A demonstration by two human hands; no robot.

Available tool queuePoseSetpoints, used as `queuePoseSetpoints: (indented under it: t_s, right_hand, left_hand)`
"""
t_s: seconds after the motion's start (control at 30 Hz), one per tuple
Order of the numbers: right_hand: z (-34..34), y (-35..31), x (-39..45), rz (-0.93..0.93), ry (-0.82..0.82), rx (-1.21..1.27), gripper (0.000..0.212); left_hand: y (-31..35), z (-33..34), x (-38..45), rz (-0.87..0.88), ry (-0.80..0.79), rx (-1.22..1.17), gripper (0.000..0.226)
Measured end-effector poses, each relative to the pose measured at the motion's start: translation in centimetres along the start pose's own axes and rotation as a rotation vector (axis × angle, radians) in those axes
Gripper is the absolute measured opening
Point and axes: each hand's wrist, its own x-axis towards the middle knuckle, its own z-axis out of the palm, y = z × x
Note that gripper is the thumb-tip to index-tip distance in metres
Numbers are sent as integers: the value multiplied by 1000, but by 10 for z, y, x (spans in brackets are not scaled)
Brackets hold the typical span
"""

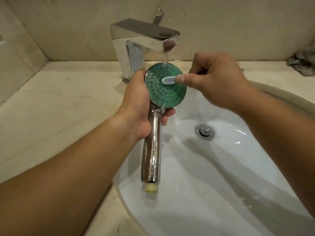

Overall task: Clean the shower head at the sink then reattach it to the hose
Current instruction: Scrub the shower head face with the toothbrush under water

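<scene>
The shower head (163, 92) has a round green spray face and a chrome handle ending in a cream threaded end, pointing toward me. My left hand (136, 106) grips it at the neck, face up, under the tap. Water runs from the chrome faucet (141, 41) onto the top of the green face. My right hand (216, 80) pinches a small toothbrush (168, 80), its white and grey head pressed bristles-down on the green face. Most of the brush handle is hidden in my fingers. No hose is in view.
The white oval sink (221, 176) lies below, with a chrome drain plug (204, 131). A beige marble counter (56, 106) surrounds it, walled behind and on the left. A crumpled grey cloth (301, 60) sits at the far right of the counter.
</scene>
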Motion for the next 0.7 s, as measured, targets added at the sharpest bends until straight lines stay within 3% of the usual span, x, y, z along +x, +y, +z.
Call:
queuePoseSetpoints:
  t_s: [0.07,0.2,0.33,0.47,0.6,0.7]
  right_hand:
    - [8,0,-3,-24,-30,12,37]
    - [5,4,4,10,136,44,38]
    - [22,0,-7,-30,31,39,40]
    - [10,4,3,38,170,58,39]
    - [23,5,-12,34,71,39,38]
    - [13,6,-4,103,170,76,38]
  left_hand:
    - [-1,0,0,-1,-10,2,65]
    - [-2,3,-2,-11,-26,5,64]
    - [-2,4,-2,-17,-45,-24,61]
    - [-2,4,-1,-58,-53,6,63]
    - [-3,4,1,-89,-100,-3,67]
    - [-3,4,2,-91,-91,19,67]
